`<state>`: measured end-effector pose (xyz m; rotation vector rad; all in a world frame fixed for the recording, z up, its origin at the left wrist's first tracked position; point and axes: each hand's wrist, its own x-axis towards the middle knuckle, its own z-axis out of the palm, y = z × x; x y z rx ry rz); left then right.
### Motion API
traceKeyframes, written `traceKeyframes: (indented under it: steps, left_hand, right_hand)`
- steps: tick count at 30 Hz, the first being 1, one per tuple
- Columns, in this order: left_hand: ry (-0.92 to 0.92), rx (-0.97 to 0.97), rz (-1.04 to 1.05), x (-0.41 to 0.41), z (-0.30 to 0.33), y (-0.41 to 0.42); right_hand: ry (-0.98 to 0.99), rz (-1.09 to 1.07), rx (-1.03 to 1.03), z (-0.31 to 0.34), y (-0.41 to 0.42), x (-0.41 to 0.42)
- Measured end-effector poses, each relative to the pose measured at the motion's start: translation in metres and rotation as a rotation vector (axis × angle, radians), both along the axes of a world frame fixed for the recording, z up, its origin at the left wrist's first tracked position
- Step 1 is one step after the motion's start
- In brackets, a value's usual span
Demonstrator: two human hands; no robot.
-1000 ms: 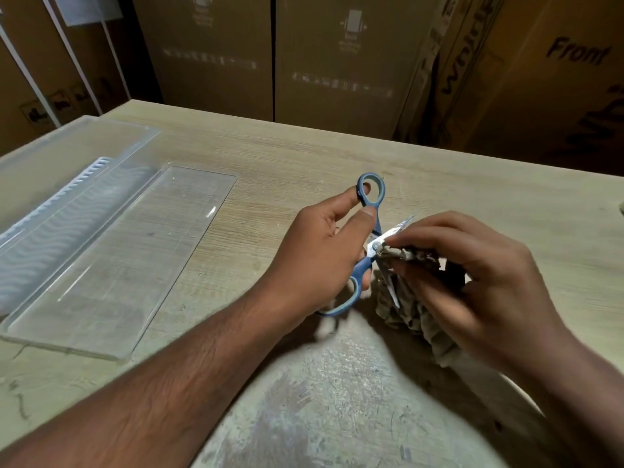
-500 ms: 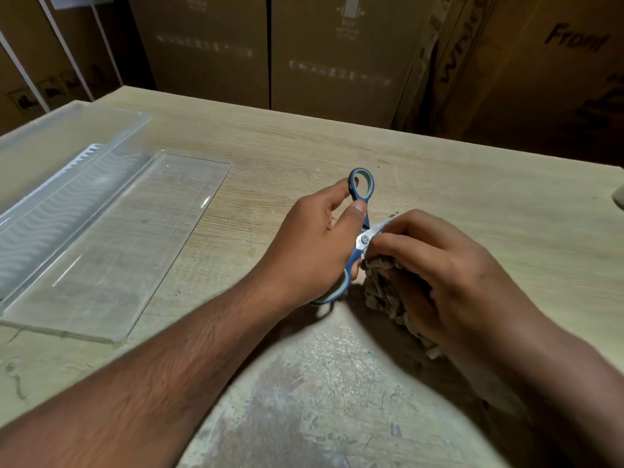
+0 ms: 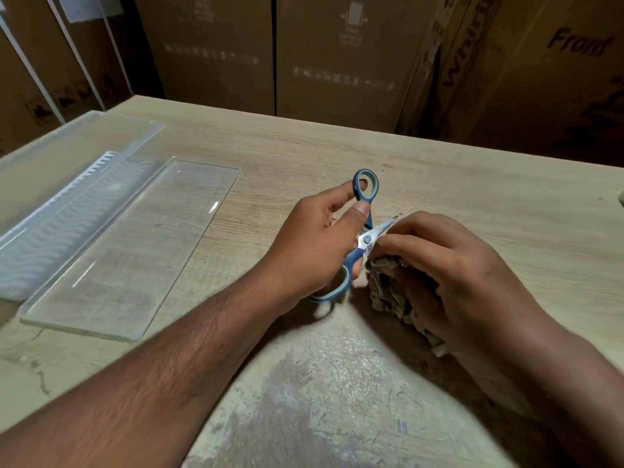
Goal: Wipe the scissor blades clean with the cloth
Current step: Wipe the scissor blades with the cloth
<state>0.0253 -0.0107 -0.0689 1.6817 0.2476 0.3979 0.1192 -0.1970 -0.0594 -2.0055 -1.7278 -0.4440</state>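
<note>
On the far left of the table [image 3: 439, 184] lie a clear tray [image 3: 44, 184] and a flat clear lid [image 3: 135, 251], well apart from my work and no part of it. Next comes my left hand [image 3: 314, 251], its fingers and thumb curled round the handles of the scissors [image 3: 363, 231], which I hold up off the table with one blue loop standing above my thumb and the other tucked low under my palm. The pivot and a short run of bright blade show just right of my thumb, with a tip poking out above my right knuckles; the blades look parted, though I cannot tell how wide. My right hand [image 3: 452, 275] is bunched round the cloth [image 3: 388, 292], fingers curled and pressing it against the blade near the pivot, with the rest of the cloth hanging to the table beneath. I judge I am mid-wipe, working at the base of a blade. The next move, as I read it, calls for drawing the cloth outward toward the tip along the flat, fingertips kept off the edge, while my left hand holds the handles firm.
</note>
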Motion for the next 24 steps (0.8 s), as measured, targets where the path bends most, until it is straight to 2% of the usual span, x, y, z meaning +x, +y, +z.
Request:
traceKeyframes:
  steps: [4, 9, 11, 16, 20, 24]
  left_hand:
    - [0.034, -0.044, -0.065, 0.0017, -0.0015, -0.0013]
    - [0.021, -0.005, 0.003, 0.0044, -0.0008, 0.0063]
    - [0.019, 0.003, -0.007, 0.0036, -0.0011, 0.0076]
    - [0.050, 0.006, -0.077, 0.0053, -0.0018, 0.0013]
    - [0.056, -0.009, -0.024, 0.0061, -0.0004, 0.0025]
    - [0.068, -0.024, -0.039, 0.0060, -0.0034, 0.0029]
  right_hand:
    - [-0.012, -0.074, 0.027, -0.0010, 0.0033, -0.0007]
    - [0.053, 0.010, -0.032, -0.0014, 0.0032, 0.0017]
    - [0.023, 0.025, -0.048, -0.0025, 0.0015, 0.0024]
    - [-0.023, -0.055, -0.009, -0.0032, 0.0019, 0.0089]
    - [0.024, -0.012, -0.010, -0.0037, 0.0016, 0.0074]
    - [-0.016, -0.043, -0.003, -0.0031, 0.0013, 0.0064]
